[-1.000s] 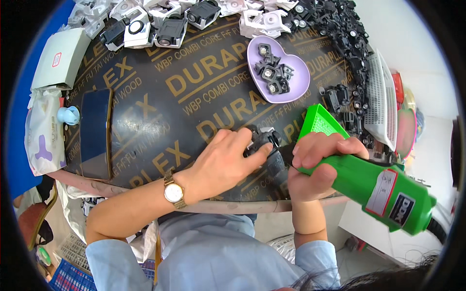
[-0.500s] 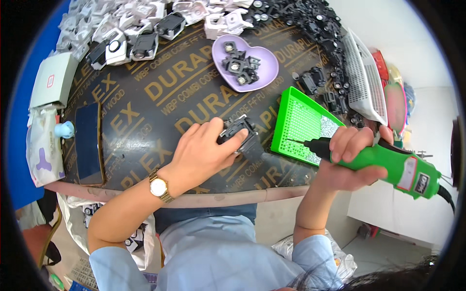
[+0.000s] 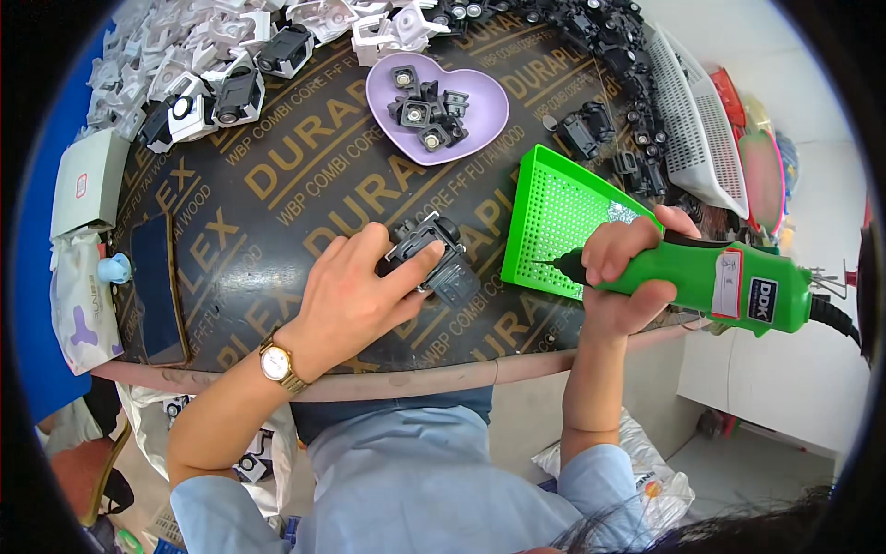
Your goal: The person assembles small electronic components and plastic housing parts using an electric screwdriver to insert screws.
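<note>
Near the middle of the dark table, my left hand (image 3: 346, 300) is closed around a black plastic housing (image 3: 452, 282). Its fingers and thumb grip the housing's left side and top. A clear-looking panel juts from the part's lower right, and a round dark piece shows at its upper edge. My right hand (image 3: 620, 277) is wrapped around a green electric screwdriver (image 3: 688, 277), whose thin bit points left. That bit hangs over the lower left of a green perforated tray (image 3: 522, 217), apart from the housing. Small silver screws (image 3: 622, 213) lie in the tray, partly hidden by my right hand.
A purple heart-shaped dish (image 3: 489, 115) holds several small black parts. White housings (image 3: 212, 46) pile up at the far left, black parts (image 3: 591, 37) at the far right beside a white basket (image 3: 688, 120). A phone (image 3: 157, 291) and a box (image 3: 88, 185) lie left.
The whole view has shifted a little, moving the table's things leftward. The screwdriver now lies closer to level in my right hand. My left hand keeps its grip on the black housing.
</note>
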`<state>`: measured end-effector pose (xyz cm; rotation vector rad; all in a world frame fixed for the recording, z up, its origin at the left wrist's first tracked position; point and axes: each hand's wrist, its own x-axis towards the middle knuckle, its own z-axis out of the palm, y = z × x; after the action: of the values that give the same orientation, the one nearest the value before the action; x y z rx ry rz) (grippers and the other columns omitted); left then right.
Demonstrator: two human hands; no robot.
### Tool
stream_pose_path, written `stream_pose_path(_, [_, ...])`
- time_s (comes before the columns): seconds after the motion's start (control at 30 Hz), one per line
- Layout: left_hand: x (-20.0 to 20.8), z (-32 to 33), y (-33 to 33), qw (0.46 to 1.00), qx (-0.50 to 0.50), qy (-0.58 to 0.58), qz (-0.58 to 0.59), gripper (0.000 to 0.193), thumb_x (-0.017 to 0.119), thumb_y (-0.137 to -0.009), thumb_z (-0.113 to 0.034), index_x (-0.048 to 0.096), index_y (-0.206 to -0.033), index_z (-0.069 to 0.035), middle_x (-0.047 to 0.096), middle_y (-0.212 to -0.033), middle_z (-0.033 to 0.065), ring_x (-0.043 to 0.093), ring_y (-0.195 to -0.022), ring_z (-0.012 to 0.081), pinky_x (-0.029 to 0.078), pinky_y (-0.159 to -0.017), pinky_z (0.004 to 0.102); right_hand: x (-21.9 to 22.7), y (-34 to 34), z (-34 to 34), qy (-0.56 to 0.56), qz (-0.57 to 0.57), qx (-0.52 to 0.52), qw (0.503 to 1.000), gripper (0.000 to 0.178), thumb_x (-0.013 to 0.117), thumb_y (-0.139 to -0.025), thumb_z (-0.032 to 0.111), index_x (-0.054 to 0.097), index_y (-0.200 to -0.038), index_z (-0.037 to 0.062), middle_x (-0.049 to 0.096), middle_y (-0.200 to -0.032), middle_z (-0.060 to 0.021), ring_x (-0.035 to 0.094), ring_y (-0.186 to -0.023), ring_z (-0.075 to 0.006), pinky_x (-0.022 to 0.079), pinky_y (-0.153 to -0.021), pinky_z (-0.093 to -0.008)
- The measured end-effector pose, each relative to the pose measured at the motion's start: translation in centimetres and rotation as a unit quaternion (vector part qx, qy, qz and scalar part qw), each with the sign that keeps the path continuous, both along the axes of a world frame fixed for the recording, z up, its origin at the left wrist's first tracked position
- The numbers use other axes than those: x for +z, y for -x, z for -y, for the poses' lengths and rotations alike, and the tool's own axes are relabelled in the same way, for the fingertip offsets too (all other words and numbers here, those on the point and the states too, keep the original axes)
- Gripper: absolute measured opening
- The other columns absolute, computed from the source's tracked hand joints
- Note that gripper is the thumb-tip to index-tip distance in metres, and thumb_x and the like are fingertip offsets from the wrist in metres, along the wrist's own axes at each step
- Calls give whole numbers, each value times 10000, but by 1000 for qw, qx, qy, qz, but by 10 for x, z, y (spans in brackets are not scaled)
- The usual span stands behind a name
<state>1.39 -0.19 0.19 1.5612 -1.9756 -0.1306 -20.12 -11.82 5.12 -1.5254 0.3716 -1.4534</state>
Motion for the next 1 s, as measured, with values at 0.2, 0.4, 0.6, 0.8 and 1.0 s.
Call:
stream_pose_path(0.2, [1,2,-1,1000,-6,2,-5,523,754,-594,-143,619,-1097,-188,382,-753,52,438,-614,203,380,-538,316,3,-4,-6,3,-11,-24,1000,679,698,-749,470,420,-1160,6,475,-531,-44,434,-397,-129,362,-379,-243])
stream_pose_path(0.4, [-1,0,-3,1000,-7,7,-18,515,762,-608,-153,615,-1101,-174,379,-754,49,436,-616,201,381,-533,316,1,-7,-7,6,-37,-53,998,583,709,-768,424,417,-1065,15,483,-544,-42,446,-415,-129,378,-398,-245])
stream_pose_path(0.6, [-4,1,-5,998,-28,17,-58,510,763,-616,-140,607,-1101,-157,376,-763,49,448,-627,201,389,-538,321,6,-13,-7,33,-66,-55,996,577,698,-793,391,412,-1117,8,494,-561,-46,463,-437,-127,392,-414,-247])
stream_pose_path(0.8, [-6,-1,-7,993,-33,-1,-113,500,761,-611,-112,594,-1082,-144,401,-803,63,492,-699,224,422,-604,333,37,-36,-33,70,6,-14,997,680,612,-822,497,339,-1225,23,474,-583,-31,439,-450,-133,396,-429,-261])
stream_pose_path(1.0, [-12,0,-10,987,-41,2,-157,536,760,-612,-93,605,-1118,-174,405,-802,50,483,-692,213,421,-605,332,35,-74,-44,115,-26,159,980,767,512,-835,589,300,-1288,8,467,-628,-25,420,-449,-125,378,-447,-263])
